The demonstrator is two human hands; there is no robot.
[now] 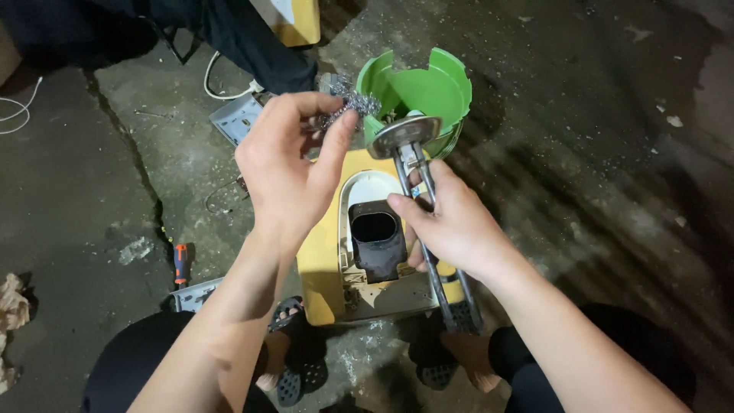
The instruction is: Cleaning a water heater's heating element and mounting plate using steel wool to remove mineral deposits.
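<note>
My left hand (pixel 289 164) is raised and pinches a wad of steel wool (pixel 348 103) between thumb and fingers. My right hand (pixel 451 222) grips the metal rods of a heating element (pixel 417 164), whose round metal flange (pixel 404 136) points up toward the steel wool. The rods run down past my wrist to the floor by my right foot. Steel wool and flange sit close together, apart by a small gap.
Below my hands lies a yellow and white appliance housing (pixel 325 260) with a dark rectangular opening (pixel 376 237). A cut green plastic container (pixel 428 88) stands behind it. An orange-handled screwdriver (pixel 180 264) lies on the cracked concrete floor at left. Another person's dark trouser leg (pixel 260 46) is at the top.
</note>
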